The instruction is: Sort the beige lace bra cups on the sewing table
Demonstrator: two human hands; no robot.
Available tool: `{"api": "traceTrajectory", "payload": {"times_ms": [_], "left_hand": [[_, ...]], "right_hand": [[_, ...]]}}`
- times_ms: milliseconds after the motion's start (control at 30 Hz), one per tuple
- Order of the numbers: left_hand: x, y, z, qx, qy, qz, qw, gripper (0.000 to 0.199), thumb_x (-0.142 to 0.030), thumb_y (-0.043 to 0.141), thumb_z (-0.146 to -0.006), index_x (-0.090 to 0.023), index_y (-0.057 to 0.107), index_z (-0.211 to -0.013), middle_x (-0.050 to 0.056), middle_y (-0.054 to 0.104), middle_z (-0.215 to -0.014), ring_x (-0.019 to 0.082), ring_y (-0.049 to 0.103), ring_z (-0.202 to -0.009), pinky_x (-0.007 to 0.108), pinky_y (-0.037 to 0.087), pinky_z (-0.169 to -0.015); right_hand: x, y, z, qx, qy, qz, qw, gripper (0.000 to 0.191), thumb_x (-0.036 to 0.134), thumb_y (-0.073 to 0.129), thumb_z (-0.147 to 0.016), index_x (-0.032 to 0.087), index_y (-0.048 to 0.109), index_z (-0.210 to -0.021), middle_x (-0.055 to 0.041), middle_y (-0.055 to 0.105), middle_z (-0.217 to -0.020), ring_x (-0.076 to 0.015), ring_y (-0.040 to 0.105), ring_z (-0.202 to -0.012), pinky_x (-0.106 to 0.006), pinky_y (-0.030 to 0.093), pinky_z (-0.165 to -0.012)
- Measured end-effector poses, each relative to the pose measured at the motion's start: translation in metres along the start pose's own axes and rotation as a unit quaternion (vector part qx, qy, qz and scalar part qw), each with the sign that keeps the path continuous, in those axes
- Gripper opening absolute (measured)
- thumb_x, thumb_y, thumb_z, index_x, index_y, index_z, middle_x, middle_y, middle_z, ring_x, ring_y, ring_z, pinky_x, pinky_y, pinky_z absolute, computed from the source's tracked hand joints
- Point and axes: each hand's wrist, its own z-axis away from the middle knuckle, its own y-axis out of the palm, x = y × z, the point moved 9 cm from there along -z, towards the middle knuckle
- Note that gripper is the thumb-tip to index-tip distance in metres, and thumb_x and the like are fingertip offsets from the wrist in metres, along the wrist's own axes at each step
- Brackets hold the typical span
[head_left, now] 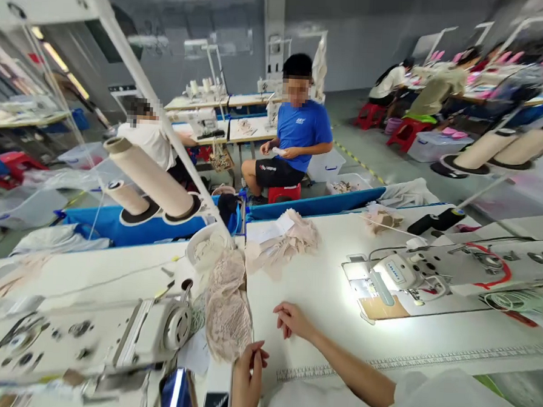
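My left hand point(250, 372) is at the table's near edge, its fingers loosely bent and a little apart, with no object visible in them. Right beside it lies a beige lace piece shaped like bra cups point(229, 310); whether the hand touches it, I cannot tell. My right hand point(291, 321) hovers over or rests on the white tabletop point(324, 279), palm down, fingers slightly curled and apart, holding nothing. Farther up the table is a pile of beige fabric pieces point(294, 238). To the right stands a sewing machine point(399, 271) with its lamp lit.
Another sewing machine point(82, 333) is on the left, near a white bowl point(206, 242). Thread cones point(152, 176) stand on a rack above it. A ruler strip point(409, 359) runs along the front edge. A person in a blue shirt point(302, 129) sits opposite, beyond a blue cloth trough point(317, 206).
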Motion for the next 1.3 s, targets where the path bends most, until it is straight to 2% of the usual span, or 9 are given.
{"api": "traceTrajectory", "payload": {"times_ms": [33, 100, 233, 367, 533, 700, 933, 1300], "left_hand": [[-0.002, 0.003, 0.001, 0.029, -0.009, -0.013, 0.999, 0.054, -0.067, 0.048, -0.084, -0.019, 0.067, -0.098, 0.008, 0.071, -0.077, 0.02, 0.066, -0.066, 0.031, 0.053, -0.06], [-0.01, 0.002, 0.004, 0.043, -0.003, -0.031, 0.999, 0.047, -0.058, 0.047, -0.087, -0.018, 0.065, -0.101, 0.008, 0.071, -0.079, 0.019, 0.066, -0.068, 0.032, 0.054, -0.066], [-0.008, -0.005, 0.011, 0.035, -0.031, -0.042, 0.998, 0.038, -0.046, 0.044, -0.089, -0.017, 0.064, -0.103, 0.008, 0.071, -0.082, 0.018, 0.065, -0.07, 0.033, 0.052, -0.069], [0.008, -0.019, 0.022, -0.01, -0.07, 0.0, 0.997, 0.04, -0.048, 0.049, -0.085, -0.016, 0.065, -0.102, 0.007, 0.069, -0.079, 0.016, 0.063, -0.067, 0.031, 0.05, -0.065], [0.029, -0.048, 0.031, -0.081, -0.101, 0.031, 0.991, 0.045, -0.055, 0.049, -0.084, -0.016, 0.063, -0.101, 0.005, 0.068, -0.075, 0.016, 0.062, -0.063, 0.031, 0.051, -0.063], [0.037, -0.066, 0.032, -0.104, -0.109, 0.051, 0.987, 0.046, -0.057, 0.054, -0.08, -0.016, 0.063, -0.099, 0.005, 0.069, -0.074, 0.017, 0.062, -0.063, 0.032, 0.052, -0.065], [0.037, -0.067, 0.027, -0.117, -0.114, 0.063, 0.984, 0.051, -0.061, 0.055, -0.079, -0.015, 0.062, -0.1, 0.006, 0.068, -0.075, 0.018, 0.061, -0.063, 0.033, 0.052, -0.065], [0.03, -0.05, 0.023, -0.083, -0.131, 0.091, 0.984, 0.062, -0.069, 0.064, -0.069, -0.013, 0.067, -0.096, 0.007, 0.068, -0.071, 0.017, 0.059, -0.061, 0.031, 0.05, -0.062]], "right_hand": [[-0.001, 0.0, 0.0, 0.002, 0.0, 0.002, 1.0, 0.029, 0.041, 0.052, -0.08, 0.017, 0.056, -0.096, 0.0041, 0.063, -0.064, -0.0103, 0.058, -0.04, -0.021, 0.041, -0.04], [-0.004, 0.001, 0.0, 0.006, 0.0, 0.006, 1.0, 0.03, 0.041, 0.051, -0.081, 0.017, 0.055, -0.099, 0.0052, 0.062, -0.065, -0.01, 0.059, -0.041, -0.02, 0.042, -0.04], [-0.008, 0.003, -0.002, 0.022, -0.004, 0.022, 1.0, 0.033, 0.044, 0.05, -0.083, 0.017, 0.055, -0.101, 0.0047, 0.062, -0.067, -0.0103, 0.059, -0.042, -0.022, 0.043, -0.041], [-0.004, 0.003, 0.001, 0.029, -0.012, 0.039, 0.999, 0.038, 0.048, 0.05, -0.081, 0.017, 0.055, -0.102, 0.0036, 0.062, -0.068, -0.0107, 0.059, -0.043, -0.023, 0.046, -0.043], [-0.002, 0.003, 0.002, 0.035, -0.011, 0.053, 0.998, 0.041, 0.051, 0.05, -0.08, 0.017, 0.056, -0.101, 0.0027, 0.063, -0.07, -0.011, 0.059, -0.044, -0.025, 0.047, -0.044], [-0.004, 0.003, 0.001, 0.027, -0.009, 0.053, 0.998, 0.038, 0.048, 0.05, -0.081, 0.017, 0.057, -0.101, 0.0026, 0.063, -0.068, -0.0111, 0.059, -0.043, -0.024, 0.047, -0.043], [-0.003, 0.001, 0.002, 0.012, -0.006, 0.039, 0.999, 0.036, 0.047, 0.051, -0.079, 0.017, 0.057, -0.099, 0.0032, 0.063, -0.068, -0.0109, 0.059, -0.042, -0.023, 0.045, -0.042], [-0.006, 0.002, 0.003, 0.004, -0.001, 0.02, 1.0, 0.036, 0.049, 0.05, -0.079, 0.018, 0.055, -0.097, 0.0046, 0.061, -0.067, -0.0098, 0.059, -0.042, -0.021, 0.042, -0.041]]}}
